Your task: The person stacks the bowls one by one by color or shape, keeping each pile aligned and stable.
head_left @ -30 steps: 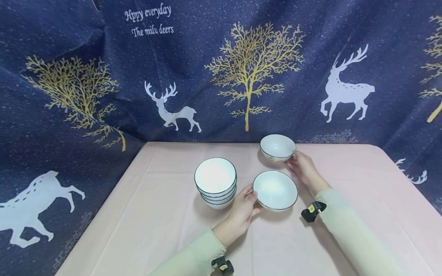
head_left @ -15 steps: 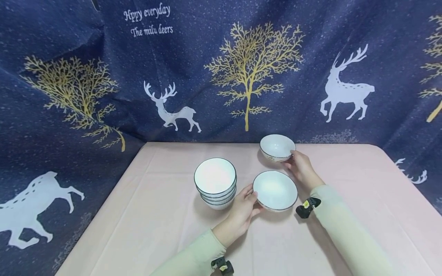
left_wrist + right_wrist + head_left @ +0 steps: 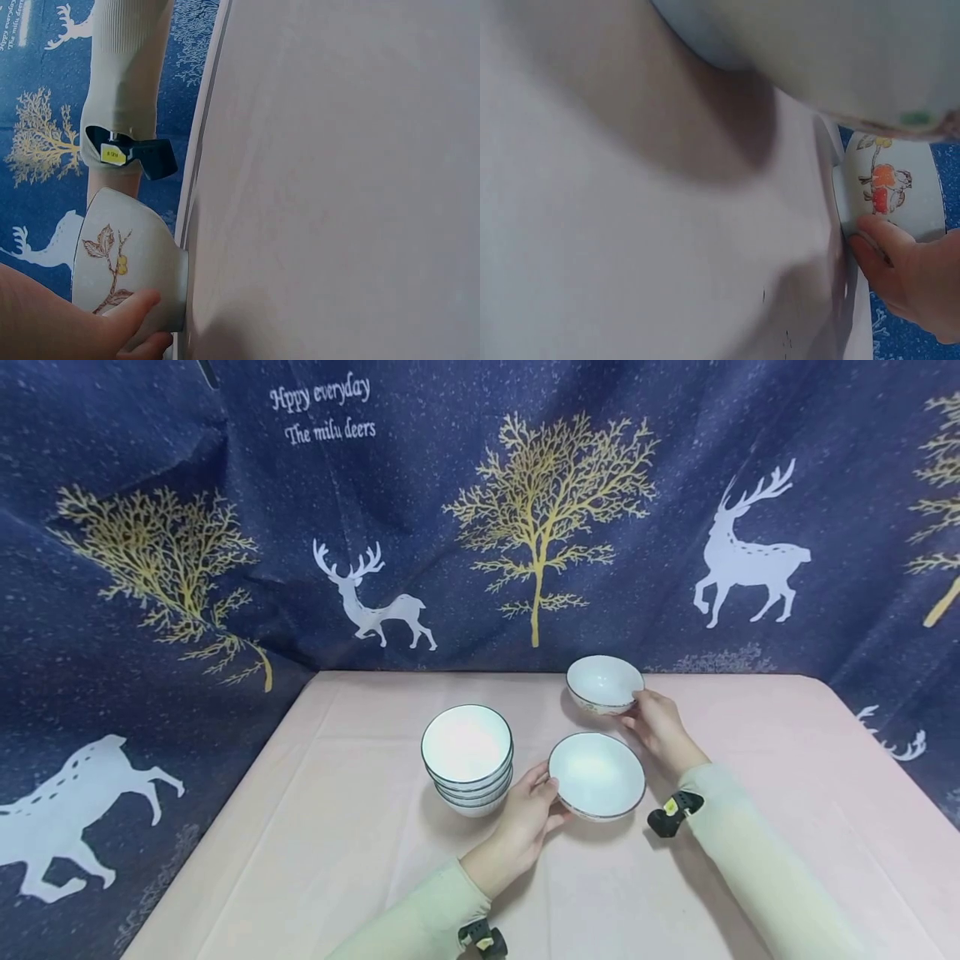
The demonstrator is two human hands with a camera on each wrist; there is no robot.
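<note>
The near bowl sits upright, mouth up, mid-table; the left hand grips its rim at 9 o'clock. The far bowl, at 12 o'clock from it, is upright too; the right hand pinches its rim at 4 o'clock. A stack stands at 9 o'clock.

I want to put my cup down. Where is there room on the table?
Bare cloth lies left of the stack of bowls, along the table's right side, and at the near edge. It is crowded mid-table, where both hands hold the near bowl and far bowl.
</note>
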